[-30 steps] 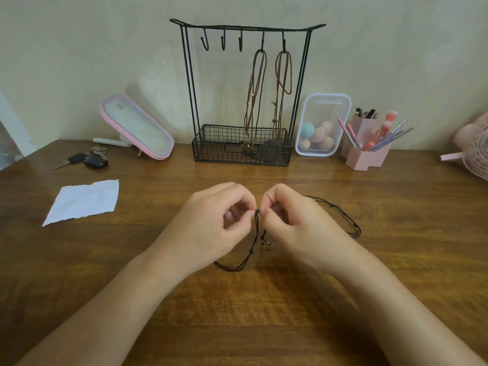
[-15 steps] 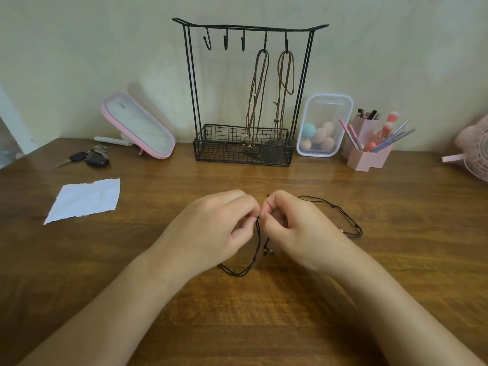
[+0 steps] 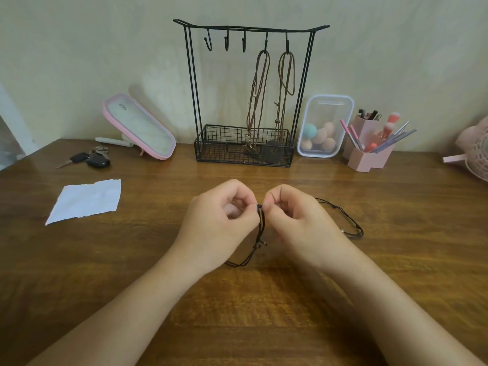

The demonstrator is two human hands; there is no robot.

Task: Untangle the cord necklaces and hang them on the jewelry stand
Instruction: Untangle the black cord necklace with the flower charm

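A black cord necklace [image 3: 351, 225] lies on the wooden table, one loop trailing right and another hanging below my hands. My left hand [image 3: 219, 223] and my right hand [image 3: 298, 220] meet at the table's middle, both pinching the cord at one spot between thumbs and fingertips. The black wire jewelry stand [image 3: 250, 27] stands at the back by the wall. Two brown cord necklaces [image 3: 260, 96] hang from its two right hooks, their pendants resting in the stand's mesh basket [image 3: 211, 151]. Three left hooks are bare.
A pink-framed mirror [image 3: 140, 128] leans at the back left, with keys [image 3: 89, 159] and a white paper scrap [image 3: 84, 200] nearby. Right of the stand are a clear box of sponges [image 3: 324, 125], a pink brush holder [image 3: 367, 154] and a pink fan [image 3: 475, 154].
Both hands stay pinched together on the black cord with small finger shifts. The lower loop hangs a little differently; the stand and its necklaces are unchanged.
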